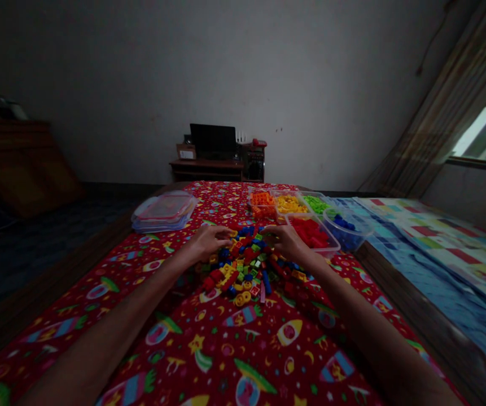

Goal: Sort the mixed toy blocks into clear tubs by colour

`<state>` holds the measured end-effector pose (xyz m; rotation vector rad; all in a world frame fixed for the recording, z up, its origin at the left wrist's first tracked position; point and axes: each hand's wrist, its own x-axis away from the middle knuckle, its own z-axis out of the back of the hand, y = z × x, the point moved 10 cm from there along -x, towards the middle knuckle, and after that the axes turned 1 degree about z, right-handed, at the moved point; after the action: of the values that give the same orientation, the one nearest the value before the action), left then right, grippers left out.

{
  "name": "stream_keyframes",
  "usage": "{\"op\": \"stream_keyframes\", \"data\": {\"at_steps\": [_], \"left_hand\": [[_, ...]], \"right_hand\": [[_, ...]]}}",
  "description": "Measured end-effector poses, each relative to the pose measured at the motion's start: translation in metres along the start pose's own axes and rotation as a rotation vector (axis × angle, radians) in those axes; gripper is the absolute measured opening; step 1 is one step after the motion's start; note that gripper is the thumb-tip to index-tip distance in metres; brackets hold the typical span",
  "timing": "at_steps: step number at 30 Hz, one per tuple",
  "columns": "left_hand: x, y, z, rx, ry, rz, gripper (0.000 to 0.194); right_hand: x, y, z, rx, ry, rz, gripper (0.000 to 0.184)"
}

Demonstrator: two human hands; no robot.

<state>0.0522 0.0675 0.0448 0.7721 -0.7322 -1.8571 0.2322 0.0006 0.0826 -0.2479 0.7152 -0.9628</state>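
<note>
A loose heap of small toy building bricks point(249, 262) in red, yellow, blue, green and orange lies on the red patterned cloth before me. My left hand point(209, 242) reaches into its far left side, thumb and fingers apart, with a yellow brick by the fingertips. On the opposite side, my right hand point(285, 240) is over the bricks, its fingers stretched toward blue pieces and its thumb apart. No held brick is visible in either hand. Just beyond my right hand stands a clear tub of red bricks point(311, 232).
Clear tubs hold orange bricks point(262, 203), yellow bricks point(291, 204), green bricks point(315, 204) and blue bricks point(344, 222). Stacked plastic lids point(164, 211) lie at the table's far left. A bed point(437, 248) adjoins the right side. A monitor point(213, 140) stands on a desk behind.
</note>
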Motion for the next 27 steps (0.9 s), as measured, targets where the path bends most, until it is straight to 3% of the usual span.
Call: {"op": "stream_keyframes", "data": {"at_steps": [4, 7, 15, 21, 27], "left_hand": [[0.003, 0.004, 0.007, 0.175, 0.069, 0.018, 0.055], [0.008, 0.008, 0.002, 0.307, 0.048, 0.053, 0.061], [0.013, 0.016, -0.013, 0.439, 0.028, 0.102, 0.059], [0.015, 0.041, -0.007, 0.429, 0.219, -0.096, 0.051], [0.026, 0.058, -0.013, 0.453, 0.262, -0.143, 0.04]], "right_hand": [[-0.004, 0.013, 0.0, -0.204, 0.024, -0.152, 0.027], [-0.003, 0.019, -0.006, -0.394, 0.0, -0.242, 0.028], [-0.002, 0.008, -0.018, -0.464, -0.039, -0.248, 0.021], [-0.003, 0.0, -0.027, -0.435, -0.038, -0.227, 0.022], [0.001, -0.024, -0.031, -0.099, -0.057, -0.099, 0.024]]}}
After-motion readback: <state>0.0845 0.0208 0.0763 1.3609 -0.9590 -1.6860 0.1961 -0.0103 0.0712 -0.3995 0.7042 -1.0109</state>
